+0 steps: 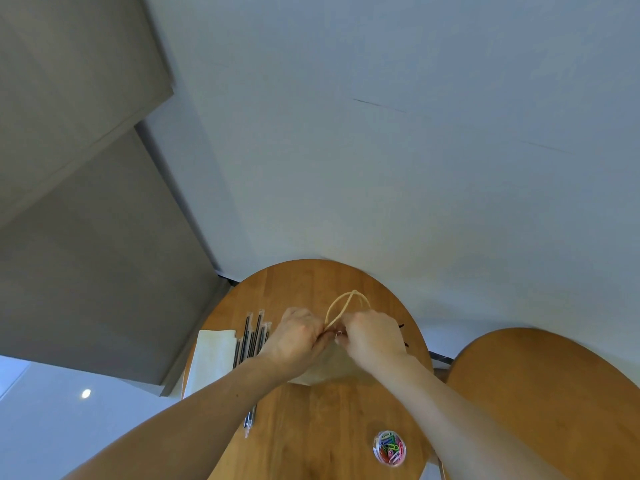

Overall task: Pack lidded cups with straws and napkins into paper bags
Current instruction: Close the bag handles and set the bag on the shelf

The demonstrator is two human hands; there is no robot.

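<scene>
From my end, both grips are working at the mouth of the paper bag [329,370], which stands in the middle of the round wooden surface [311,427]. The left grip [298,336] and the right grip [372,336] are closed, fingertips pinched on the bag's top edge just under its twine handles [346,303]. A small bit of wire between them looks like a paper clip [340,332], though it is too small to be sure.

I judge this bag to be at the closing stage. I cannot see inside it, so I cannot confirm that a cup is packed, and no cups show anywhere.

Wrapped straws [251,337] and a stack of napkins [211,358] lie left of the bag, so there is stock for more bags. A tub of coloured clips [389,447] sits near me.
</scene>
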